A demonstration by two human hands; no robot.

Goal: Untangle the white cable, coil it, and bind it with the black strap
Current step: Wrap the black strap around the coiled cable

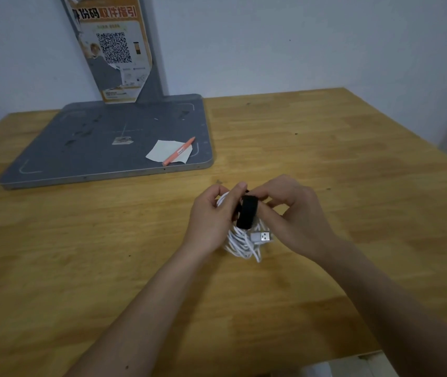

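left hand holds cable | right hand pinches strap | strap wraps cable between hands

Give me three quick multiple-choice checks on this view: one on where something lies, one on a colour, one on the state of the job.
1. Where does the orange pen lie?
A. On the white paper on the grey board
B. On the bare wooden table beside the cable
C. In the right hand

2. What colour is the strap?
A. White
B. Black
C. Orange

3. What state is the white cable in?
A. Stretched out straight
B. Coiled, strap around it, both hands on it
C. Lying untouched

Answers:
1 A, the pen rests across the paper.
2 B, a black band crosses the bundle.
3 B, the left hand and right hand hold the looped bundle above the table.
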